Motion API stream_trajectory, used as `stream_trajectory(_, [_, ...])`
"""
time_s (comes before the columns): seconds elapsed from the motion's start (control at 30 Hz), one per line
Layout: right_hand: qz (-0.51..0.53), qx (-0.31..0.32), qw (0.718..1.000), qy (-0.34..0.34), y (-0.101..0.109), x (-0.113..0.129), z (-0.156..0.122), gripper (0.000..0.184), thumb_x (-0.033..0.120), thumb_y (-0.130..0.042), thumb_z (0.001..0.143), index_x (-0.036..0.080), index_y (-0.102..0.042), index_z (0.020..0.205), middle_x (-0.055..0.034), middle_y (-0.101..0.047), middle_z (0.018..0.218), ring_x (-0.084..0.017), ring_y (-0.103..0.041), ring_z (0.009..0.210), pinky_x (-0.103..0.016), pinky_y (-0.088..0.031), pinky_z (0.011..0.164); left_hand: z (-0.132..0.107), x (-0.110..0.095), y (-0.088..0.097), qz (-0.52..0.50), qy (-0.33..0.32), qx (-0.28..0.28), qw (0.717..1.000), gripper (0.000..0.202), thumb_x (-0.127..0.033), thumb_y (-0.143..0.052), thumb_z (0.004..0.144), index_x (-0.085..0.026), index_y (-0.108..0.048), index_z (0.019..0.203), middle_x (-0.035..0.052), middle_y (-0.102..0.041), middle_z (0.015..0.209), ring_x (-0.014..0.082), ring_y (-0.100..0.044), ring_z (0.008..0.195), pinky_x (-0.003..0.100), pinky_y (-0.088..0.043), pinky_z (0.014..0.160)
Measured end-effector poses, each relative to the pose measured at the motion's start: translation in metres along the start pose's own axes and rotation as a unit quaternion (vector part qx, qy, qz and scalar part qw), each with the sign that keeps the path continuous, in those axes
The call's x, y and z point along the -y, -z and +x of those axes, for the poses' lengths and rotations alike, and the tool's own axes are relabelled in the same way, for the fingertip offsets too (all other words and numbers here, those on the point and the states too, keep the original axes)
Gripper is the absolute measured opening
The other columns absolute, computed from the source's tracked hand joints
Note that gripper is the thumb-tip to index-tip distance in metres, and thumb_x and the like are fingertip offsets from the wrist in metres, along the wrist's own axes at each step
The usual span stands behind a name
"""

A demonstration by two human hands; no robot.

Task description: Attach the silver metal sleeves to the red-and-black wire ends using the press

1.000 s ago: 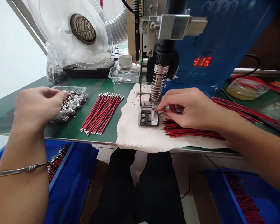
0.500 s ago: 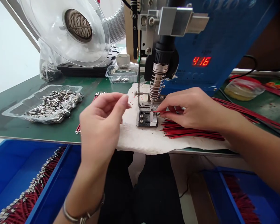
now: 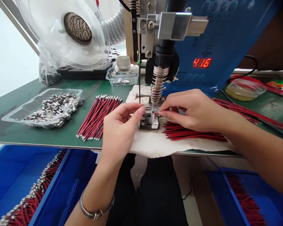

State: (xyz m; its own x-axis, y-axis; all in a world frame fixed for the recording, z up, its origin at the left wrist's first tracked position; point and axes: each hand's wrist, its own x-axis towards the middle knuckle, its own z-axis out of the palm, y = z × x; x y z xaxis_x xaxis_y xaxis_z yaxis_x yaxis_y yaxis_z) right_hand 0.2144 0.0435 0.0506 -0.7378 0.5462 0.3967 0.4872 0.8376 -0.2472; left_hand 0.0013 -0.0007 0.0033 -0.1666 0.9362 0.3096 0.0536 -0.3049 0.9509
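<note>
At the small metal fixture (image 3: 155,123), my right hand (image 3: 192,108) pinches a thin red wire (image 3: 156,113), whose end reaches into the fixture just below the soldering tip. My left hand (image 3: 120,128) is closed in a pinch at the fixture's left side; whatever its fingertips hold is too small or hidden to make out. Above both hands stands the soldering iron (image 3: 159,83) with a coil spring round it. Under my right hand a bundle of red and black wires (image 3: 193,133) lies on a pale cloth (image 3: 148,146).
Left of my hands lie red-black wires with metal ends (image 3: 97,117) and a clear tray (image 3: 14,116) of metal connectors. A blue machine (image 3: 191,40) displays 416. Blue bins (image 3: 49,191) with wires stand below the table edge. Behind is a clear spool (image 3: 49,31).
My left hand has moved right, up to the fixture, uncovering the wires with metal ends on the table. My right hand stays at the fixture with the red wire.
</note>
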Motion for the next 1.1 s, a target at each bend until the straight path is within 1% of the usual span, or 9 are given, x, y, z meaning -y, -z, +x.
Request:
stream_trajectory(0.1, [-0.004,-0.006,1.0,-0.009,-0.001,0.002,0.001,0.019,0.029,-0.056,0.099,0.022,-0.071,0.09,-0.0028,-0.073,0.084,-0.017,-0.063,0.073,-0.032,-0.046,0.07,-0.001,-0.003,0.0,-0.018,0.016,0.009,1.0,0.02,-0.035,-0.085,0.079,-0.019,-0.077,0.089,0.0048,-0.077,0.085,0.0132,-0.065,0.066,0.023,-0.05,0.058])
stream_trajectory(0.17, [-0.006,-0.007,1.0,-0.017,-0.002,0.003,0.002,0.019,0.028,-0.057,0.098,0.021,-0.071,0.089,-0.0024,-0.074,0.082,-0.017,-0.063,0.071,-0.032,-0.045,0.069,-0.002,-0.006,-0.002,-0.025,0.034,0.005,0.999,0.023,-0.037,-0.083,0.081,-0.018,-0.077,0.092,0.0054,-0.078,0.082,0.0117,-0.06,0.058,0.024,-0.049,0.056])
stream_trajectory(0.3, [-0.002,-0.009,1.0,-0.03,-0.002,0.004,0.003,0.018,0.027,-0.057,0.097,0.021,-0.071,0.087,-0.0023,-0.074,0.081,-0.017,-0.063,0.07,-0.032,-0.045,0.068,-0.003,-0.012,-0.008,-0.014,0.039,-0.015,0.999,0.025,-0.041,-0.076,0.087,-0.018,-0.078,0.098,0.0077,-0.08,0.096,0.0104,-0.055,0.053,0.028,-0.05,0.059])
stream_trajectory(0.4, [-0.001,-0.008,0.999,-0.036,-0.002,0.004,0.002,0.018,0.028,-0.057,0.097,0.022,-0.071,0.087,-0.002,-0.074,0.081,-0.017,-0.063,0.07,-0.032,-0.045,0.068,-0.003,-0.011,-0.008,0.001,0.031,-0.021,0.999,0.023,-0.041,-0.077,0.085,-0.02,-0.08,0.092,0.006,-0.079,0.094,0.012,-0.057,0.059,0.027,-0.049,0.059])
stream_trajectory(0.53, [-0.004,-0.007,0.999,-0.038,-0.003,0.004,0.003,0.017,0.028,-0.058,0.097,0.022,-0.071,0.088,-0.0017,-0.074,0.081,-0.017,-0.062,0.068,-0.032,-0.045,0.066,0.0,-0.004,-0.003,-0.013,0.026,0.0,1.0,0.022,-0.04,-0.081,0.081,-0.021,-0.08,0.092,0.0047,-0.077,0.09,0.0164,-0.066,0.076,0.026,-0.052,0.067])
stream_trajectory(0.67, [-0.004,-0.006,0.999,-0.052,-0.004,0.005,0.003,0.018,0.029,-0.057,0.096,0.022,-0.071,0.087,-0.0021,-0.074,0.08,-0.017,-0.061,0.065,-0.033,-0.045,0.066,0.002,-0.002,0.0,-0.006,0.011,0.011,1.0,0.021,-0.041,-0.081,0.082,-0.021,-0.079,0.09,0.0051,-0.077,0.09,0.0178,-0.069,0.082,0.027,-0.055,0.075])
stream_trajectory(0.8, [-0.005,-0.013,0.998,-0.059,-0.004,0.005,0.004,0.017,0.028,-0.058,0.096,0.021,-0.071,0.087,-0.0018,-0.073,0.079,-0.016,-0.061,0.065,-0.032,-0.045,0.066,0.002,-0.004,-0.002,-0.022,0.023,0.028,0.999,0.02,-0.038,-0.083,0.08,-0.022,-0.082,0.092,0.0055,-0.079,0.092,0.02,-0.072,0.087,0.029,-0.057,0.08])
stream_trajectory(0.97, [-0.003,-0.022,0.998,-0.059,-0.003,0.005,0.003,0.016,0.025,-0.059,0.095,0.02,-0.071,0.086,-0.0014,-0.072,0.077,-0.015,-0.06,0.064,-0.032,-0.044,0.065,0.002,-0.004,-0.003,-0.016,0.033,0.046,0.998,0.02,-0.037,-0.083,0.08,-0.022,-0.083,0.093,0.0064,-0.08,0.096,0.0206,-0.072,0.089,0.03,-0.057,0.081])
stream_trajectory(1.1, [0.004,-0.024,0.997,-0.067,-0.003,0.007,0.003,0.015,0.025,-0.06,0.093,0.021,-0.071,0.084,-0.0008,-0.072,0.076,-0.016,-0.061,0.064,-0.032,-0.044,0.065,0.002,-0.004,-0.002,0.014,0.038,0.044,0.998,0.022,-0.039,-0.081,0.082,-0.02,-0.083,0.093,0.0073,-0.08,0.092,0.0203,-0.07,0.079,0.031,-0.055,0.071])
